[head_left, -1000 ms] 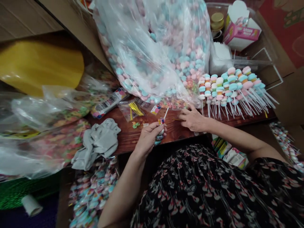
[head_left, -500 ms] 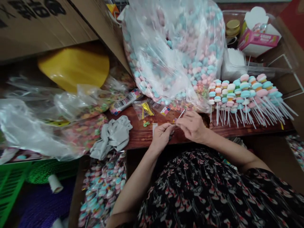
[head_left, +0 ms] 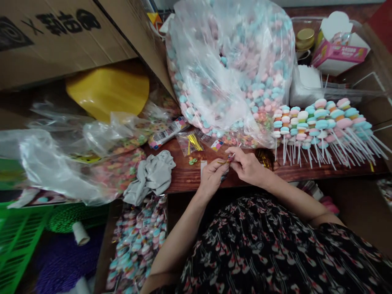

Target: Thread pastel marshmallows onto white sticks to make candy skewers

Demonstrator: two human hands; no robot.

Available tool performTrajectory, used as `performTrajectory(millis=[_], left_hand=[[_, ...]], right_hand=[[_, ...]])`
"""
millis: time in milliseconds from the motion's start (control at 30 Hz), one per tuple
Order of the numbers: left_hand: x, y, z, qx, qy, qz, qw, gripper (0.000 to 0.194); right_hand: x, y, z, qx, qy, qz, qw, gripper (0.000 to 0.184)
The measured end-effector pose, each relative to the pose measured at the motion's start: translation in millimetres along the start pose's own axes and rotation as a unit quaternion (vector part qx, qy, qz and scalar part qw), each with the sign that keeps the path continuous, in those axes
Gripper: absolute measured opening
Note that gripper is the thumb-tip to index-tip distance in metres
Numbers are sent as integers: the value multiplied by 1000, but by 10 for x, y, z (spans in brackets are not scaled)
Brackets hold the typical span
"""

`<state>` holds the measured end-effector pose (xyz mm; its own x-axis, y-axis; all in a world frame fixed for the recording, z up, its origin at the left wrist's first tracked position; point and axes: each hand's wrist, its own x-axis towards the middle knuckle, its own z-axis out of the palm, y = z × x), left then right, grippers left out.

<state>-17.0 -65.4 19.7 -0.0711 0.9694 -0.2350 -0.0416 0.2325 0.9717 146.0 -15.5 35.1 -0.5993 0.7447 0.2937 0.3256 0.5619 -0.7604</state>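
Observation:
My left hand [head_left: 212,178] grips a cellophane-wrapped candy stick [head_left: 225,171], whose lower end is mostly hidden by my fingers. My right hand [head_left: 247,166] pinches a gold twist tie [head_left: 223,162] at the neck of the wrapper, touching my left fingers. A small plastic bag of gold twist ties [head_left: 190,143] lies on the wooden table [head_left: 183,177] to the left of my hands. A large clear bag of pastel pink and blue candies [head_left: 232,69] rises just beyond them. Rows of candy skewers [head_left: 318,126] lie to the right.
A grey cloth [head_left: 151,177] lies at the table's front edge. Wrapped candies [head_left: 137,241] are heaped below it. Cardboard boxes [head_left: 61,32] overhang the left side, above crumpled plastic bags [head_left: 58,163]. A pink-and-white box [head_left: 339,53] and gold-lidded jar [head_left: 305,38] stand at back right.
My hands have come together from slightly apart, and my right fingers now pinch the gold tie at the wrapper's neck. The whole scene has shifted right in view as my head turned.

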Motion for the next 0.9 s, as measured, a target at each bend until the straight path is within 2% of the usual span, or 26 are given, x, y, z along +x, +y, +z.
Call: performTrajectory(millis=[100,200,333,500,567,667,767,833,900], left_hand=[[32,2,2,-25,21,10,999,24],[30,-2,19,-21,24,16,999,24],[30,40,25,61,-4,59,996,28],[44,194,23,178,-33,149,972,26],[38,252,37,217,-41,177,959,26],[24,298,64,260,-45,212,941,26],[25,325,68,284,-57,221,931,27],[32,367,46,285,-89,197,934,29],[34,434,7,249,-143,126,949,30]], right_hand=[[-81,41,50,19,72,-14,997,25],[-178,57,108,90,114,56,988,6],[-182,66,121,214,97,164,958,16],[-70,89,81,366,28,212,906,23],[-52,100,69,387,20,219,896,24],[-59,140,41,354,27,206,912,21],[-69,202,-20,282,-2,146,948,17],[-69,230,-75,239,-46,86,966,17],[-66,232,-134,197,-85,15,977,19]])
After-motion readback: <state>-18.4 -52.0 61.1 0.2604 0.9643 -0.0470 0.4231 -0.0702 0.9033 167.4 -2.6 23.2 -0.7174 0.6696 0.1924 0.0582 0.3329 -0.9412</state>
